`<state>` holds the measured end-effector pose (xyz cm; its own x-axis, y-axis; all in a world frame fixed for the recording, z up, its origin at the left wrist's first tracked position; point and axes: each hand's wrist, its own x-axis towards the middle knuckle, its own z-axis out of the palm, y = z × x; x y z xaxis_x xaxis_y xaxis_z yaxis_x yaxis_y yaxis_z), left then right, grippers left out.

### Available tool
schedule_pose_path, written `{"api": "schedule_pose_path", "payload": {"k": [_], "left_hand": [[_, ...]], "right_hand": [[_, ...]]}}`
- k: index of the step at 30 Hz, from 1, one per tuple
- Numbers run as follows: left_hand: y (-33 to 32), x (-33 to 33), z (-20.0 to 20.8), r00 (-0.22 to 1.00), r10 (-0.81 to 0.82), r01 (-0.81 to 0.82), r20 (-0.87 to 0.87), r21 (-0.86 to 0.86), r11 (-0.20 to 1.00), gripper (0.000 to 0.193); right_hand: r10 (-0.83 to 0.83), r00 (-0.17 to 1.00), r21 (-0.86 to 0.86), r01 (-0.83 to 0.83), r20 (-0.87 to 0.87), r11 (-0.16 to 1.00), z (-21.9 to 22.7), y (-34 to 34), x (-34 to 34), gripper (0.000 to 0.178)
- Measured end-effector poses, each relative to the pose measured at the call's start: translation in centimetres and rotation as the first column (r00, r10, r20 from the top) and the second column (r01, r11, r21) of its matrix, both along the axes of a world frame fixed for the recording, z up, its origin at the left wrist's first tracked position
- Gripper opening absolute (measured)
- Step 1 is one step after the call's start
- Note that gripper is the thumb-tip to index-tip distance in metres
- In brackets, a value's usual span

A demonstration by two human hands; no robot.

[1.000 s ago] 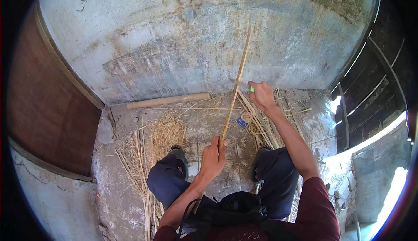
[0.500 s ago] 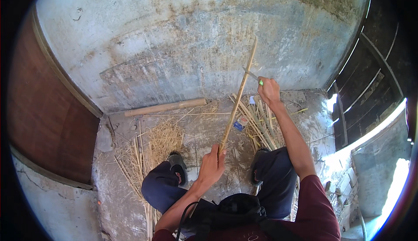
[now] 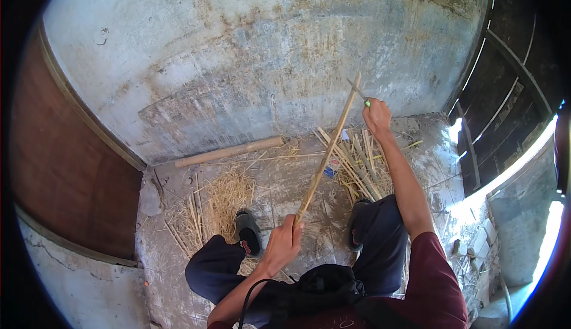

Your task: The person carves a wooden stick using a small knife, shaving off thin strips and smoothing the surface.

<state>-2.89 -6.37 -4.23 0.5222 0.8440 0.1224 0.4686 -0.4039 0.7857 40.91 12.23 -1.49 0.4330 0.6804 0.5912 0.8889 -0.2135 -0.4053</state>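
My left hand (image 3: 282,247) is closed round the lower end of a long bamboo strip (image 3: 326,155). The strip slants up and to the right, its pointed far end in front of the wall. In my right hand (image 3: 377,117) is a knife (image 3: 358,92) with a green handle, the grip mostly hidden by my fingers. The blade crosses the strip close to its far tip; whether it touches I cannot tell.
A pile of bamboo strips (image 3: 357,162) lies by my right foot, with a blue packet (image 3: 329,172) beside it. Shavings (image 3: 229,195) heap near my left foot. A bamboo pole (image 3: 232,152) rests along the stained wall (image 3: 238,73). Rubble (image 3: 479,246) lies at the right.
My right hand has moved slightly right and the knife now crosses nearer the strip's tip. My left hand has come down and left, drawing the strip lower.
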Motion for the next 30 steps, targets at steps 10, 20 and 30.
{"api": "schedule_pose_path", "payload": {"k": [10,20,30], "left_hand": [[-1.2,-1.6,-1.2,0.998,-0.038,0.036,-0.046,-0.034,0.999,0.020],[3.1,-2.2,-3.1,0.992,-0.064,0.050,-0.112,-0.127,0.991,0.035],[8.4,-1.4,0.9,0.968,0.094,0.120,0.232,-0.758,0.641,0.043]], "right_hand": [[-0.162,0.985,-0.161,0.149,-0.066,0.976,-1.6,-0.2,3.0,0.028],[0.071,0.504,-0.145,-0.375,-0.861,0.916,-5.2,1.4,5.3,0.030],[-0.022,0.754,-0.737,-0.634,-0.656,0.235,-3.9,-1.6,1.9,0.043]]}}
